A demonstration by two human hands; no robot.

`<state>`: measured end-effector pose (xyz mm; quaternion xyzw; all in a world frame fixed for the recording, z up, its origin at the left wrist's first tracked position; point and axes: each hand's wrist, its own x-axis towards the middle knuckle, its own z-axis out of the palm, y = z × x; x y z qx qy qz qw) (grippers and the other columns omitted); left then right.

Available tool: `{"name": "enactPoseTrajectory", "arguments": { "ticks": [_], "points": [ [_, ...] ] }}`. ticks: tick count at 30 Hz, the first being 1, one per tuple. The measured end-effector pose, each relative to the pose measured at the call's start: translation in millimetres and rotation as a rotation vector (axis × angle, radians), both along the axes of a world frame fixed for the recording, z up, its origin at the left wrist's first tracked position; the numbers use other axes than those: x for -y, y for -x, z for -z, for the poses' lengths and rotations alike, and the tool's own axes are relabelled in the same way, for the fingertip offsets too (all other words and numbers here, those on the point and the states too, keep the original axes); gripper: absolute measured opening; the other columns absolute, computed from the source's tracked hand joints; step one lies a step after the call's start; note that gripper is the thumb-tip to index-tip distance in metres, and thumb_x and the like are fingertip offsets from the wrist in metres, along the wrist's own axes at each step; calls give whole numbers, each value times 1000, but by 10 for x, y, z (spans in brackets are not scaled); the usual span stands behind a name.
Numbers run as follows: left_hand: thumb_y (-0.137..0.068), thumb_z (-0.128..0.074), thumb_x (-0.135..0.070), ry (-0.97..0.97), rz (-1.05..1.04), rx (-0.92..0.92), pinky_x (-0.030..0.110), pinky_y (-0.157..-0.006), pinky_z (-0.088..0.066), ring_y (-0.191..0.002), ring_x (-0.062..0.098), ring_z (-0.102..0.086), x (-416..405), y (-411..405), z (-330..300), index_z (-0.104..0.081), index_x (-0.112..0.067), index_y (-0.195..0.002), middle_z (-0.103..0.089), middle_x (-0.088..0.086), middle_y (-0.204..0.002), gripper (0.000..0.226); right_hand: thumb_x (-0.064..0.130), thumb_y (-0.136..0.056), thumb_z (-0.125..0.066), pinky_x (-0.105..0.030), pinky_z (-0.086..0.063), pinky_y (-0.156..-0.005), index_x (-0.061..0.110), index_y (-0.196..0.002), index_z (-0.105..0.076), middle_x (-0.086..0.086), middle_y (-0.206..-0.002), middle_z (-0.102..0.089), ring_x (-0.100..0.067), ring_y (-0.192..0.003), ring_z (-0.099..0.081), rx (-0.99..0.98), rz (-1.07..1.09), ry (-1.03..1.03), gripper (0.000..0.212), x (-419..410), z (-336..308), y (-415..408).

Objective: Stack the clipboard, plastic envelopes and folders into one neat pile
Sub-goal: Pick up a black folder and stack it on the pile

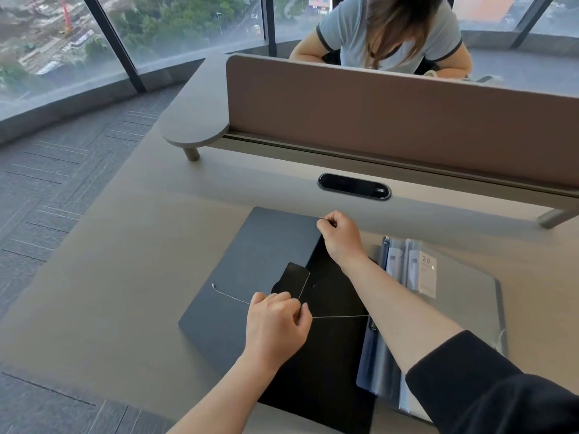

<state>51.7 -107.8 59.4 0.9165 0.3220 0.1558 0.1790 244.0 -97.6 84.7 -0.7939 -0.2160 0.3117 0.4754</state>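
A black folder [250,258] lies flat on the desk in front of me, its flap with a tab closure [293,278] folded over. A thin white elastic cord [230,296] runs across it. My left hand [277,324] pinches the cord near the folder's middle. My right hand [340,238] pinches the folder's far right corner. To the right lies a pile of blue and translucent plastic envelopes and a grey folder [463,305], partly under my right forearm. No clipboard can be told apart.
A brown divider panel [376,114] stands at the desk's far side, with a black cable port [354,186] in front of it. A person sits behind the divider. Bare desk [125,261] extends left; carpet lies beyond the edge.
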Motion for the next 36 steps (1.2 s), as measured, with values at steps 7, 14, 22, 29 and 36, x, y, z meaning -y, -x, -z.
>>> {"name": "enactPoseTrajectory", "arguments": {
  "ticks": [7,14,22,29,36],
  "points": [
    [-84,-68,-34,163,-207,119,20,-52,-36,-53,10,-50,-94,-87,-355,-56,-22,-84,-46,-16,-66,16,16,-91,-56,-31,-39,-66,8,-74,-50,-23,-104,-66,-17,-76,-50,5,85,-150,20,-36,-338,15],
    [-84,-68,-48,214,-211,154,23,-73,-43,-115,13,-50,-244,-352,-721,-54,-23,-131,-55,-5,-124,55,6,-87,-56,-21,-38,-54,7,-66,-51,0,-95,-71,-4,-51,-40,-21,112,-325,21,72,-775,20],
    [-83,-67,-47,303,-139,200,36,-88,-54,-114,10,-60,-178,-527,-1039,-54,-33,-133,-63,-15,-125,54,7,-87,-60,-16,-48,-66,19,-68,-57,1,-96,-73,-5,-73,-57,60,123,-422,23,241,-1141,56],
    [-88,-63,-43,268,-139,314,38,-81,-58,-99,11,-69,-137,-649,-1278,-60,-34,-129,-74,-13,-110,42,13,-86,-66,-15,-48,-70,18,-67,-50,5,-94,-69,-8,-80,-60,304,62,-504,25,350,-1503,79],
    [-98,-57,-29,338,-166,470,26,-52,-43,-59,9,-61,-112,-701,-1266,-72,-23,-106,-70,-11,-72,18,23,-83,-76,-12,-45,-88,14,-88,-62,2,-105,-66,-9,-100,-60,603,-63,-535,17,491,-1653,124]
  ]
}}
